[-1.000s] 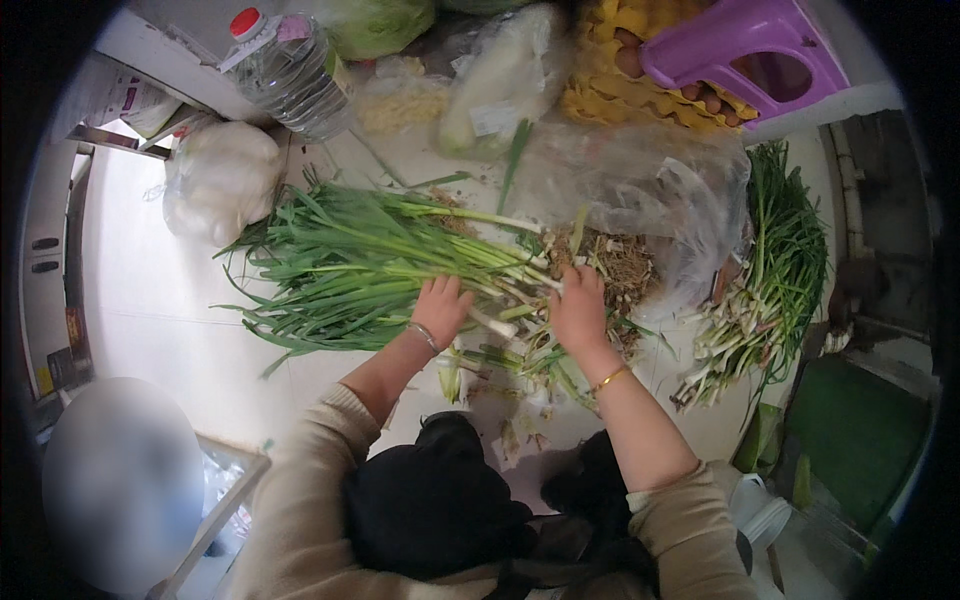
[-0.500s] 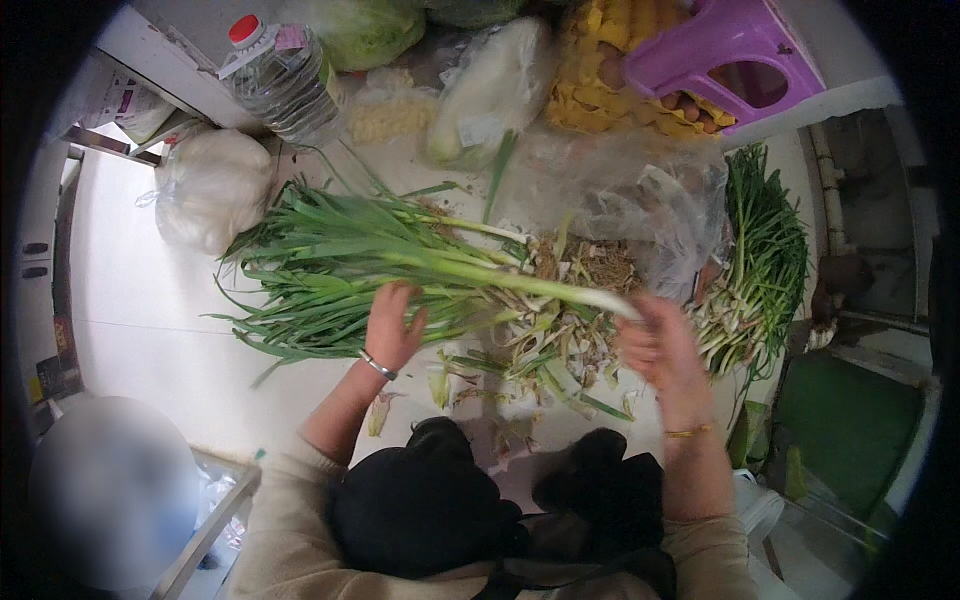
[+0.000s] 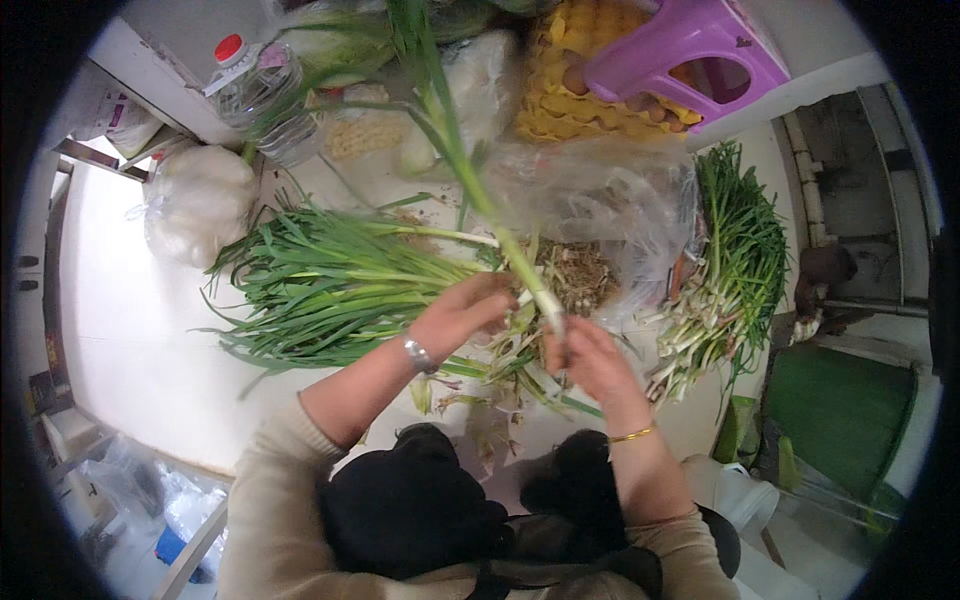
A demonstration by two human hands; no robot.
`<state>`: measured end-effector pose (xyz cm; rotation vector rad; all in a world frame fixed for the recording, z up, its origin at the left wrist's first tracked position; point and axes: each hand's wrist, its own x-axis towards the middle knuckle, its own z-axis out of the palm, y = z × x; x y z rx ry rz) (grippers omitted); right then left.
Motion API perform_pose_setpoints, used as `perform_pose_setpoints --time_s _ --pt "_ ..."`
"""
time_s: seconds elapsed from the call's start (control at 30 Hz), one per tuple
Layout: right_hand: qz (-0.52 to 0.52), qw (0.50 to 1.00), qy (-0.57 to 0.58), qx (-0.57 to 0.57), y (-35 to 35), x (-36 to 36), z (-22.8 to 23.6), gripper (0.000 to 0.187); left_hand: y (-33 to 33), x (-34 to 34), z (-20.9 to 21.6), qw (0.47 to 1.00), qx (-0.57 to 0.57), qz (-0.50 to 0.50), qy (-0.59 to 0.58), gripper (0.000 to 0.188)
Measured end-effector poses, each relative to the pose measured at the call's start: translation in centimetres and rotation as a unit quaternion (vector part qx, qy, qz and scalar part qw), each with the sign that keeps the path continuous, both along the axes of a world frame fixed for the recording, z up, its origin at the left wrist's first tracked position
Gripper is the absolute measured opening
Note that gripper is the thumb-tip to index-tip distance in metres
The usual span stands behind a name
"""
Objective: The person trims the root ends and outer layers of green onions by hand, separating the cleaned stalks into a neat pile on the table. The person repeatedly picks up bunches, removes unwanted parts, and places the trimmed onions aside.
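My right hand [image 3: 592, 368] is closed on the white root end of a long green onion [image 3: 470, 180], whose green leaves point up and away over the things at the back. Beside the stalk, my left hand [image 3: 462, 318] is open, its slightly blurred fingers reaching towards the white part; whether they touch it is unclear. To the left lies a heap of green onions [image 3: 330, 275] with leaves pointing left. Peeled-off skins and root trimmings [image 3: 580, 280] lie behind and under my hands. Another bundle of thinner greens [image 3: 740, 240] lies at the right.
A clear plastic bag [image 3: 640, 200] lies between trimmings and right bundle. Along the back are a red-capped clear jug [image 3: 275, 90], a white bagged bundle [image 3: 200, 200], yellow egg trays [image 3: 560, 90] and a purple plastic stool [image 3: 660, 50]. A green panel [image 3: 840, 415] is at the far right.
My right hand has moved left, and the green onion has swung from lying sideways to pointing away from me. My left hand has moved right, close to its white end.
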<state>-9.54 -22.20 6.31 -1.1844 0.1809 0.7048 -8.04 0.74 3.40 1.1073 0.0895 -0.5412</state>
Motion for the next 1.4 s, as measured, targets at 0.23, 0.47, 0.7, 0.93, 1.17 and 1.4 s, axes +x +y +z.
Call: perform_pose_setpoints --time_s 0.23,0.47,0.7,0.93,1.17,1.4 --pt "0.053 0.993 0.090 -0.062 5.9 -3.0 -4.1 0.024 -0.8 -1.6 -4.5 0.984 0.159 0.054 0.059 0.022" --pt "0.017 0.994 0.049 -0.101 6.1 -3.0 -4.3 0.024 -0.3 -2.8 -6.1 0.986 0.133 0.024 0.102 0.032" --pt "0.076 0.941 -0.119 -0.307 6.6 -3.2 -5.1 0.033 -1.0 -4.5 -5.8 0.900 0.396 -0.035 -0.176 0.031" --pt "0.007 0.982 0.164 -0.088 7.0 -1.4 -7.7 0.031 -1.1 -4.9 -4.0 0.791 0.343 -0.119 -0.492 0.009" --pt "0.138 0.960 0.045 -0.238 5.9 3.3 -6.7 0.020 -1.2 -6.9 -6.4 0.795 0.390 -0.222 -0.407 0.019" --pt "0.271 0.867 -0.038 -0.416 4.4 5.7 -4.7 0.033 5.0 -0.2 -11.8 0.652 0.681 -0.046 -0.330 0.028"
